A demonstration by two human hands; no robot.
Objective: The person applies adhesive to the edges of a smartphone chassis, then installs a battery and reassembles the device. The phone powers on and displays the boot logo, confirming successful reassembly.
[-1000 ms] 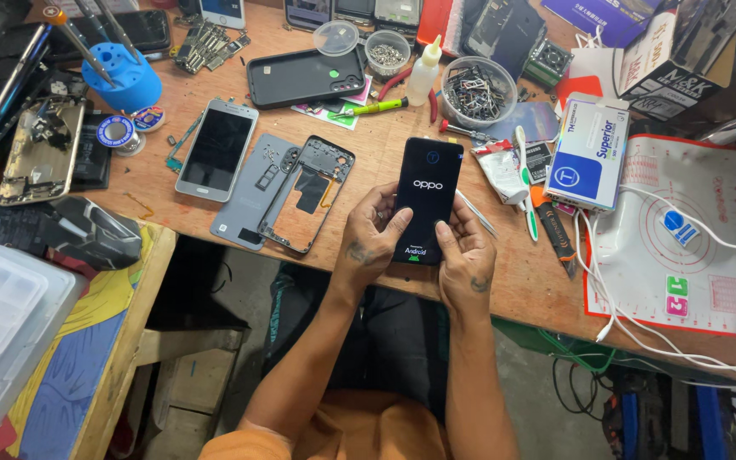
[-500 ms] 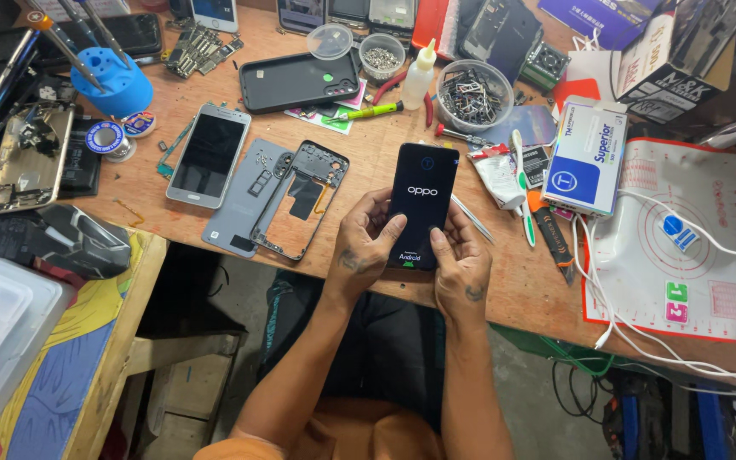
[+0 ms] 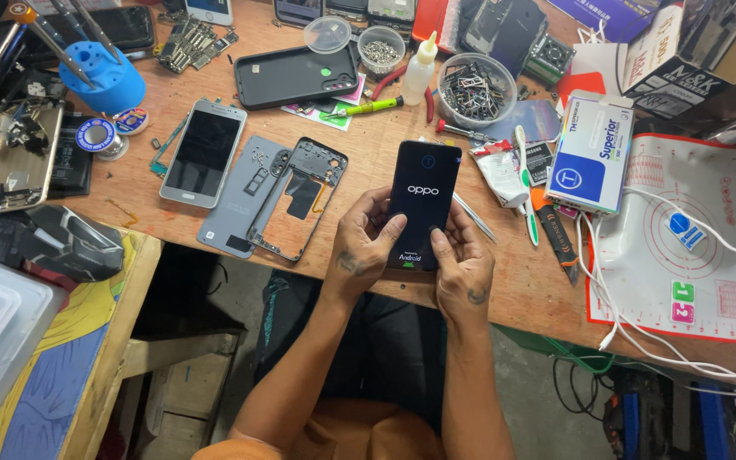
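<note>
Holding a black smartphone (image 3: 422,200) at the wooden bench's (image 3: 521,290) near edge, screen lit and facing up. Left hand (image 3: 364,243) grips its left side, thumb on the glass; right hand (image 3: 463,268) clasps the lower right corner, thumb probably touching the screen. Just left lies a stripped phone frame (image 3: 300,196); tweezers (image 3: 474,217) sit just right.

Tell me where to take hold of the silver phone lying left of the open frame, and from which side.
Grip the silver phone across its two long edges, coming straight down from above. It lies flat, screen up, with bare wood along both long sides, though the grey back cover sits close at its lower right corner.
</note>
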